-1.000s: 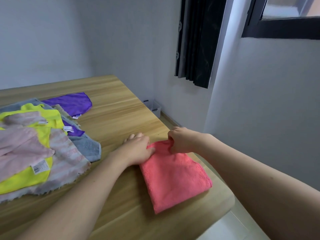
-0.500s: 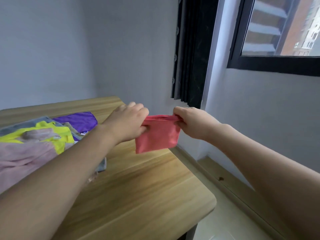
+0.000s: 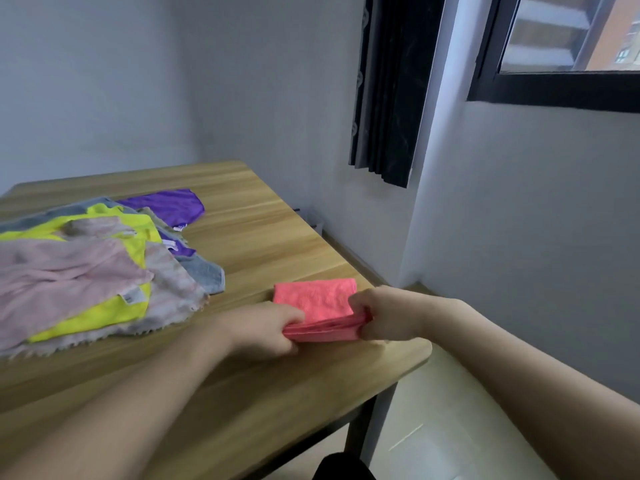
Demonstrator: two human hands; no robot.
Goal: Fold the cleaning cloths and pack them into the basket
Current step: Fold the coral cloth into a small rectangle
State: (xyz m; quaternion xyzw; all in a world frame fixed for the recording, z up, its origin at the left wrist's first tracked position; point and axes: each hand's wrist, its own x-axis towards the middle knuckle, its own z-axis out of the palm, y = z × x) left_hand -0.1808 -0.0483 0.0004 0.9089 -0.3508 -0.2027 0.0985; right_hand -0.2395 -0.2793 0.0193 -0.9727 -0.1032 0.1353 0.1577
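A coral-pink cloth [image 3: 318, 299], folded into a small thick rectangle, lies on the wooden table [image 3: 263, 237] near its right edge. My left hand [image 3: 263, 327] pinches the near left corner of its folded edge. My right hand [image 3: 381, 315] grips the near right corner. A loose pile of unfolded cloths [image 3: 86, 271] in pink, yellow, grey and purple covers the table's left side. A white basket [image 3: 317, 223] shows only as a sliver on the floor beyond the table's right edge.
The table's right edge and rounded front corner lie just right of the pink cloth. A grey wall, a black curtain [image 3: 391, 88] and a dark window frame [image 3: 554, 91] stand to the right. Pale floor shows below.
The pink cloth, held up in the air between both hands half a second ago, now lies on the table folded smaller, with both hands still at its near edge.
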